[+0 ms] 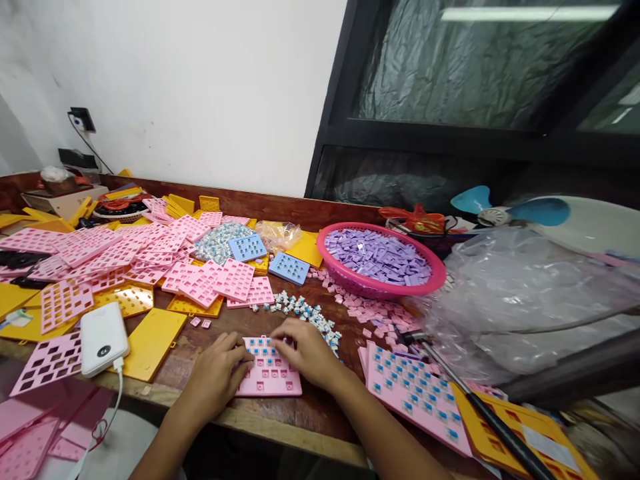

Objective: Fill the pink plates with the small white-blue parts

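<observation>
A pink keypad plate (275, 385) with square sockets lies at the table's front edge. Blue-and-white key switches (257, 342) sit in its upper rows, while lower sockets show bare. My left hand (216, 370) rests over the plate's left edge, thumb and fingers curled together; what they hold, if anything, is hidden. Over the upper right of the plate, my right hand (306, 350) is closed in a pinch among the switches, and the thing between its fingertips is too small to make out. Loose key switches (305, 310) lie in a heap just behind the plate.
At right, a pink plate full of switches (415, 387) lies beside a hammer (480, 407). A pink basket (440, 273) holds purple pieces. Pink plates (120, 250), yellow plates (153, 343) and a white power bank (104, 339) crowd the left. Plastic bags (480, 293) bulge at right.
</observation>
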Motion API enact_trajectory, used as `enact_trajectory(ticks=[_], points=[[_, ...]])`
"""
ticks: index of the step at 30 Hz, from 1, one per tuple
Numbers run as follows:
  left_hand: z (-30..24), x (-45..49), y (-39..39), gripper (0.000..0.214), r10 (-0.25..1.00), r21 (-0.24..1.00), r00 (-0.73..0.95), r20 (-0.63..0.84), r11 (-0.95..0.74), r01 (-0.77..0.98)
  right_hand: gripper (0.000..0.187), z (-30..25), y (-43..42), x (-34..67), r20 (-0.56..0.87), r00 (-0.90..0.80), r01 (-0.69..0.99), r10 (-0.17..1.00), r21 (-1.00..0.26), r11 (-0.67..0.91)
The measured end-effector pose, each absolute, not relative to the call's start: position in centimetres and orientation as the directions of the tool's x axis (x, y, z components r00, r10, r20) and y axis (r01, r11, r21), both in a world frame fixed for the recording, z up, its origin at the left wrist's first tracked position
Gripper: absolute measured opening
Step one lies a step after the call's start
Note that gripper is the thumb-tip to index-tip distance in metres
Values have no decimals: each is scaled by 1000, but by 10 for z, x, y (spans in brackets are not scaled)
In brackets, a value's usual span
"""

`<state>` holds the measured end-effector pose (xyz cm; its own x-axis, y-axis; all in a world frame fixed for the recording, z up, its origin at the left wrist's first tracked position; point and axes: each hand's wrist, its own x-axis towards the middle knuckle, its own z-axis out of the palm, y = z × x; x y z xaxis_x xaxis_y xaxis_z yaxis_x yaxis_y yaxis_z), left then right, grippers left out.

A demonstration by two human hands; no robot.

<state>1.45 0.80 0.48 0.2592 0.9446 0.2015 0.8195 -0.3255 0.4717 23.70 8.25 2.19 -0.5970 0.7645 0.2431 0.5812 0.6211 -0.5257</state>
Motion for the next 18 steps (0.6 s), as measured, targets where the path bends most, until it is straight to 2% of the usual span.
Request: enact_trajectory(ticks=[2, 4, 6, 9, 13, 15, 18], points=[[9, 16, 9, 20, 943, 446, 273, 190, -331, 832, 19, 18, 94, 238, 312, -437, 679, 844, -502, 537], [12, 18, 9, 20, 938, 426, 294, 181, -345, 836, 29, 12, 105, 238, 310, -351, 779, 884, -427, 459], [15, 18, 9, 18, 935, 421, 308, 174, -354, 835, 34, 5, 113, 237, 264, -366, 827, 892, -347, 442], [22, 15, 12, 14, 925, 442, 346, 156, -378, 813, 27, -1, 120, 238, 224, -405, 840, 886, -292, 458], [31, 8, 37, 17, 921, 435, 346, 181, -391, 811, 13, -3, 121, 241, 227, -388, 838, 893, -318, 444], [33, 8, 60, 19, 927, 372, 300, 225, -367, 853, 12, -1, 120, 242, 218, -372, 834, 902, -347, 428], [33, 13, 94, 24, 920, 255, 333, 207, -379, 889, 20, 5, 115, 245, 262, -373, 773, 890, -443, 454]])
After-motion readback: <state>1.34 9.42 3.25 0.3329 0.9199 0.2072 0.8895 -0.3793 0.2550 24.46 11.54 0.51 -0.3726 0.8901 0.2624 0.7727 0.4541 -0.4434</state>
